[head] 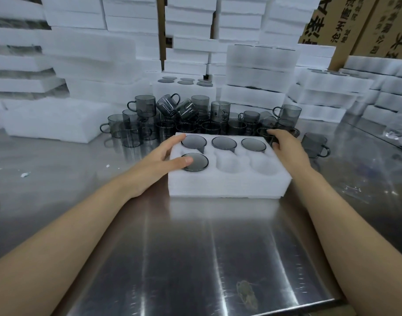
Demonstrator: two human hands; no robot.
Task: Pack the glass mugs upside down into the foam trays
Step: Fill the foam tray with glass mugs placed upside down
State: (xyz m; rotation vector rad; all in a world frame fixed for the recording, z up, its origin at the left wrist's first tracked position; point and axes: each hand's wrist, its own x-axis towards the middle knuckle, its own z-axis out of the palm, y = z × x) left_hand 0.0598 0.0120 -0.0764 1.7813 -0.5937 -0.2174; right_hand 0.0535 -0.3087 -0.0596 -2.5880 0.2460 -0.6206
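While the white foam tray [229, 185] sits on the steel table [195, 258] just in front of the person, four of its six round pockets hold smoky grey glass mugs turned upside down, so only their flat circular bases show. Three fill the far row [224, 143], and a fourth mug [198, 164] sits in the near left pocket; the two pockets to its right are bare foam. The left hand [163, 156] lies on the tray's left edge with fingers straight and spread, its thumb resting on the fourth mug's base. The right hand [286, 147] is at the tray's far right corner, fingers and thumb curled round a loose mug [265, 133] standing just beyond it. Behind the tray, a heap of mugs [195, 119] stands piled, some tilted. A lone mug [314, 144] stands to the right. Stacked foam blocks [259, 71] and cardboard cartons [377, 23] line the far side.
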